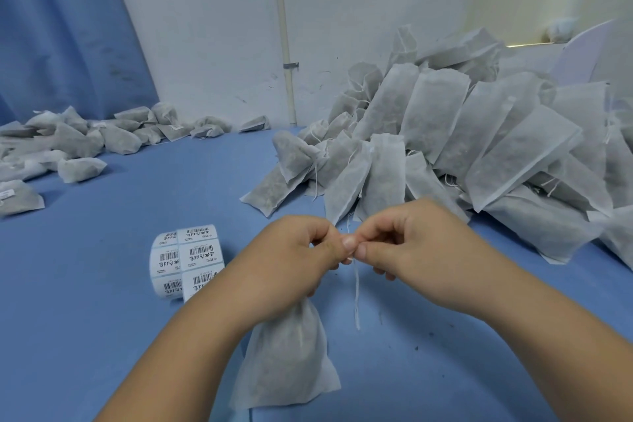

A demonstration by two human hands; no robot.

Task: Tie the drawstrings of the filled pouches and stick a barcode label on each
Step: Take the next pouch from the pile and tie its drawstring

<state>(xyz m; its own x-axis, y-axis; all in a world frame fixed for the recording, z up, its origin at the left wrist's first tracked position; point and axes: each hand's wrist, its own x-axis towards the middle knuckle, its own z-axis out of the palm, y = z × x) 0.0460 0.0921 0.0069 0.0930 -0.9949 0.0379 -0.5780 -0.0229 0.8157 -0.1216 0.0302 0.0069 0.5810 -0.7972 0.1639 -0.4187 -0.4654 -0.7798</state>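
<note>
Where the two hands meet at the centre of the frame, the left hand (298, 257) and the right hand (421, 250) are both curled, thumb tips and forefingers pressed close together and pinching a thin white drawstring (357, 295). Loose ends of that string hang straight down from the pinch, between the two wrists. The pouch (287, 353), filled and grey-white, hangs below the left hand at lower centre, its gathered neck hidden behind that hand and wrist; whether its bottom edge touches the cloth cannot be told.

Just left of the left hand, a roll of barcode labels (186, 260) lies on the blue tablecloth (102, 336), a few labels unrolled toward the forearm.

Filling the right half of the frame, a big pile of flat pouches (479, 147) leans against the white wall (205, 27), loose strings showing here and there. At the left edge, well apart from it, a lower heap of bunched pouches (68, 140) lies along the foot of a blue curtain (51, 27), one at the far left edge bearing a small white label. A white pipe (284, 27) runs up the wall at upper centre.
</note>
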